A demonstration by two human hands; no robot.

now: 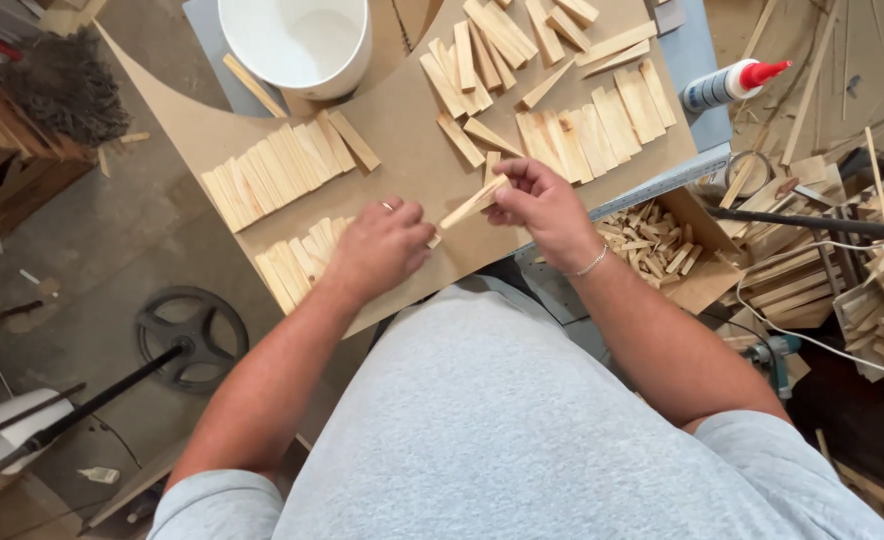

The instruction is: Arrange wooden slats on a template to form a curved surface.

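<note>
My right hand (540,205) pinches a thin pale wooden strip (470,204), which slants down toward my left hand (384,246). My left hand, with a ring on one finger, rests palm down on a brown board (402,130), touching the strip's lower end and covering part of a row of wooden strips (297,262). A longer row of similar strips (277,165) lies further up the board on the left. Many more strips (572,100) lie spread over the board's upper right part.
A white bucket (295,40) stands at the top of the board. A glue bottle with a red cap (732,82) lies at the right. A box of small wood offcuts (654,245) sits below the table edge, with wood scraps piled at the right. A black wheel (192,335) lies on the floor.
</note>
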